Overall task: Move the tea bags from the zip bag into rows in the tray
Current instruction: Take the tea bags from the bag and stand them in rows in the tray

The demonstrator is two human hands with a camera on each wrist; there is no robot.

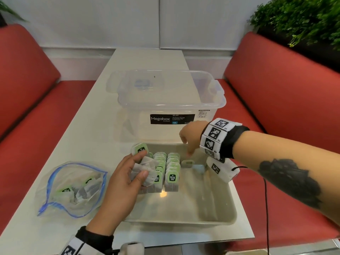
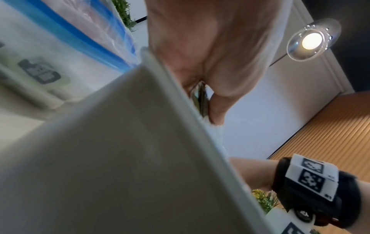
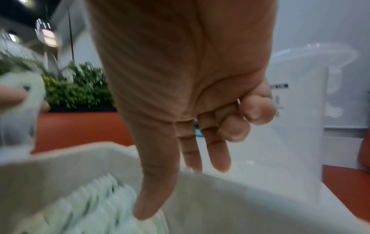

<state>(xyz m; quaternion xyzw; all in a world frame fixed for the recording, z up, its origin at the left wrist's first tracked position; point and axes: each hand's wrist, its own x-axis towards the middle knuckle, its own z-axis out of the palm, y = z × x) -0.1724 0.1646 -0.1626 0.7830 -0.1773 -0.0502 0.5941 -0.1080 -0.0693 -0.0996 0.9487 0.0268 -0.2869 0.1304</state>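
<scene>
The beige tray (image 1: pixel 211 216) holds rows of green-tagged tea bags (image 1: pixel 166 168) at its left side. My left hand (image 1: pixel 143 164) grips a loose bunch of tea bags (image 1: pixel 147 169) over the tray's left edge, one green tag sticking up by the fingertips. Over the far part of the tray, my right hand (image 1: pixel 186 148) hangs with its fingers pointing down and holds nothing. A single tea bag (image 1: pixel 187 163) sits just under it, to the right of the rows. The open zip bag (image 1: pixel 73 186) lies left of the tray with several tea bags inside.
A clear Megabox storage box (image 1: pixel 171 107) stands right behind the tray, close to my right hand. Red bench seats (image 1: pixel 285 85) flank the white table (image 1: pixel 92 135). A cable (image 1: pixel 265 199) hangs from my right wrist over the tray's right rim.
</scene>
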